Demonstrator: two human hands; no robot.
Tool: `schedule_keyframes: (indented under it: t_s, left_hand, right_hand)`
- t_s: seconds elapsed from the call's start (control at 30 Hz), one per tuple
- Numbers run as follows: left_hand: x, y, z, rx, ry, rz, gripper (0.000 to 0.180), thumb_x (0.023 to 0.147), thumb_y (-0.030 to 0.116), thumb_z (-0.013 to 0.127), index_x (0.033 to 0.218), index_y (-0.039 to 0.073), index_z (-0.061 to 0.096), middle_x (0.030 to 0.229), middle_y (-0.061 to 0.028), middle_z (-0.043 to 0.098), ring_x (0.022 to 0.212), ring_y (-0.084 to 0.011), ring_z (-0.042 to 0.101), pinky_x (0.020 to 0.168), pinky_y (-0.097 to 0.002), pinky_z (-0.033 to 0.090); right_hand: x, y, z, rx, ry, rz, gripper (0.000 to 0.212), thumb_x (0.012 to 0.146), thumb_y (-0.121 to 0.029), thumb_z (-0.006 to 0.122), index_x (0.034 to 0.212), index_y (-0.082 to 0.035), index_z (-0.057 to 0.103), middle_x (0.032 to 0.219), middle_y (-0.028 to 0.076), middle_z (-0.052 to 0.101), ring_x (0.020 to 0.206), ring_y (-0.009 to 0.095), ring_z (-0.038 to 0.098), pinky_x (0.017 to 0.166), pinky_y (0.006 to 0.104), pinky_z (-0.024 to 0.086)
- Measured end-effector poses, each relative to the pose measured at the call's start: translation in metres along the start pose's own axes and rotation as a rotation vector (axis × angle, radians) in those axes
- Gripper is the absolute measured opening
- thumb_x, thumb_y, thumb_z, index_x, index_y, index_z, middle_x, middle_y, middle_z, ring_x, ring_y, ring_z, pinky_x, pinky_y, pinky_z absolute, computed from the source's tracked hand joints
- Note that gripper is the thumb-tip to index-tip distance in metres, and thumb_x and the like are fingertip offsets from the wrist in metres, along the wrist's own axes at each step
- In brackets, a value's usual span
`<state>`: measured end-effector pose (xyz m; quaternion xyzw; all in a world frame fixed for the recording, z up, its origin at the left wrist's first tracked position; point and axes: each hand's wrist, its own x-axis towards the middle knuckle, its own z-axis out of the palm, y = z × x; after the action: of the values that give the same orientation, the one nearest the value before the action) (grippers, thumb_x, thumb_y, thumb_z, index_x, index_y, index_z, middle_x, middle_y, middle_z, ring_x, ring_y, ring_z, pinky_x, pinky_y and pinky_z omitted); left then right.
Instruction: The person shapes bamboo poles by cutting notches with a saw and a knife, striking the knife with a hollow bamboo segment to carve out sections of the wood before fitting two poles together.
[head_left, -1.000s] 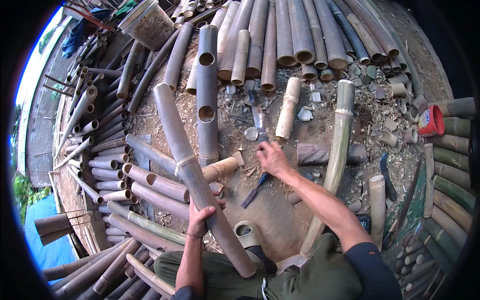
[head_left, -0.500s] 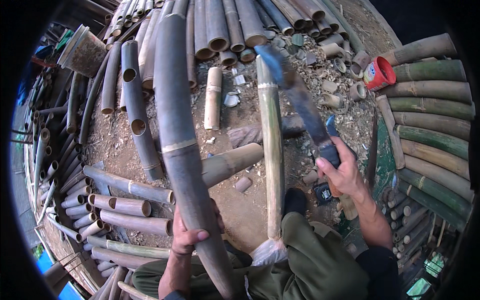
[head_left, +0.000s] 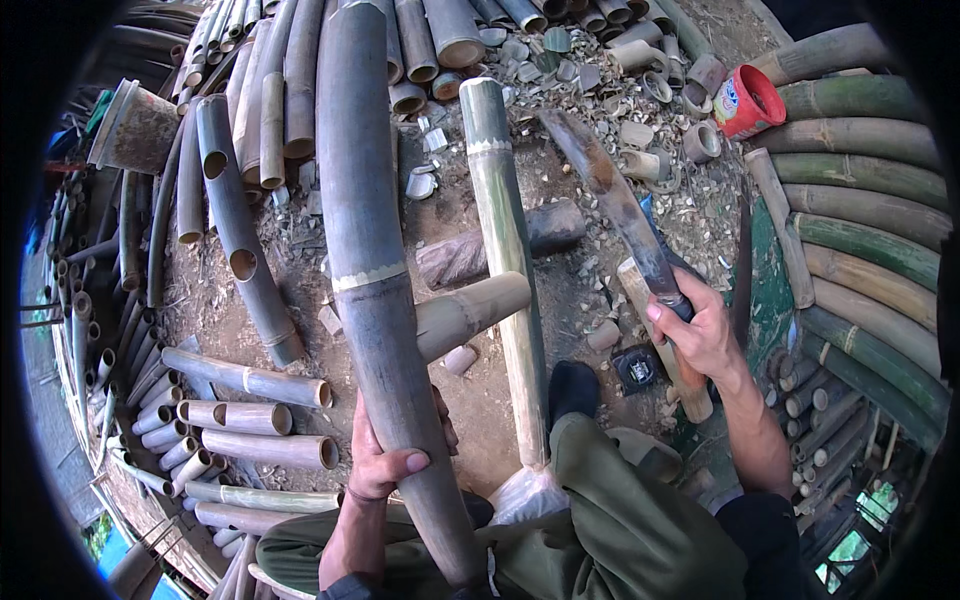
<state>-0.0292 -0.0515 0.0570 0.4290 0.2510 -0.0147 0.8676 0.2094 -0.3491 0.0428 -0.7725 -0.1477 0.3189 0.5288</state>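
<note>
My left hand [head_left: 400, 462] is wrapped round the lower part of a thick grey-brown bamboo pole [head_left: 365, 190], which stands tilted before me. From its right side juts a shorter, paler bamboo tube [head_left: 475, 312]; how the two join is hidden. In my right hand [head_left: 702, 325] is a machete [head_left: 608, 190], its dark, stained blade pointing away and up to the left, apart from the bamboo. Behind the tube, between the two hands, leans a partly peeled green bamboo pole [head_left: 508, 225], its near end by a clear plastic bag [head_left: 527, 495] at my legs.
Bamboo offcuts [head_left: 640, 135] and chips litter the ground ahead. A log [head_left: 555, 228] lies across it. Cut bamboo lengths [head_left: 870, 205] are stacked right, left and at the back. A red tub [head_left: 748, 102] is at right, a dirty white bucket [head_left: 135, 128] at left.
The machete, blurred before with its tip at the green pole's top, is now apart from it to the right. The held pole has shifted slightly right. The view has turned a little.
</note>
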Motion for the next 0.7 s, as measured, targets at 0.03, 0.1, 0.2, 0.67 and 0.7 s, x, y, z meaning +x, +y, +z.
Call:
schedule_keyframes:
  t_s: [0.03, 0.1, 0.2, 0.67, 0.7]
  left_hand:
    - [-0.001, 0.000, 0.002, -0.003, 0.023, -0.004, 0.081, 0.062, 0.017, 0.081, 0.127, -0.001, 0.037, 0.100, -0.0180, 0.058, 0.082, -0.0285, 0.067, 0.069, -0.0412, 0.060]
    - [-0.002, 0.000, 0.001, 0.009, 0.022, -0.010, 0.081, 0.061, 0.017, 0.081, 0.127, -0.002, 0.037, 0.100, -0.0181, 0.058, 0.082, -0.0286, 0.067, 0.069, -0.0410, 0.060]
    - [-0.002, 0.000, 0.002, 0.020, 0.028, -0.014, 0.081, 0.062, 0.017, 0.081, 0.127, -0.002, 0.037, 0.099, -0.0183, 0.058, 0.081, -0.0286, 0.068, 0.069, -0.0409, 0.060]
    - [-0.008, -0.006, -0.009, 0.033, 0.010, -0.011, 0.083, 0.063, 0.016, 0.083, 0.129, -0.001, 0.035, 0.101, -0.0181, 0.058, 0.083, -0.0287, 0.068, 0.071, -0.0417, 0.060]
    - [-0.008, -0.008, -0.010, 0.036, 0.004, -0.012, 0.083, 0.063, 0.016, 0.083, 0.129, -0.001, 0.035, 0.101, -0.0180, 0.058, 0.083, -0.0287, 0.068, 0.071, -0.0417, 0.060]
  right_hand:
    - [0.001, 0.003, 0.000, -0.006, -0.005, -0.001, 0.030, 0.092, -0.009, 0.064, 0.120, 0.001, 0.060, 0.083, 0.001, 0.060, 0.063, 0.006, 0.055, 0.056, 0.0228, 0.047]
    - [0.003, 0.003, 0.002, -0.022, -0.015, 0.046, 0.032, 0.093, -0.010, 0.064, 0.122, 0.002, 0.060, 0.084, 0.002, 0.062, 0.067, 0.008, 0.057, 0.060, 0.0246, 0.049]
    - [0.007, 0.012, 0.003, -0.136, -0.024, -0.032, 0.036, 0.094, -0.011, 0.061, 0.128, 0.001, 0.058, 0.080, 0.001, 0.060, 0.067, 0.008, 0.056, 0.061, 0.0239, 0.048]
    - [0.069, -0.035, -0.001, -0.988, -0.452, -0.315, 0.025, 0.092, -0.030, 0.060, 0.106, -0.011, 0.069, 0.092, 0.014, 0.069, 0.084, 0.037, 0.067, 0.076, 0.0478, 0.054]
    - [0.074, -0.031, -0.008, -1.088, -0.449, -0.279, 0.024, 0.092, -0.030, 0.060, 0.104, -0.011, 0.069, 0.091, 0.014, 0.069, 0.084, 0.036, 0.067, 0.075, 0.0479, 0.054]
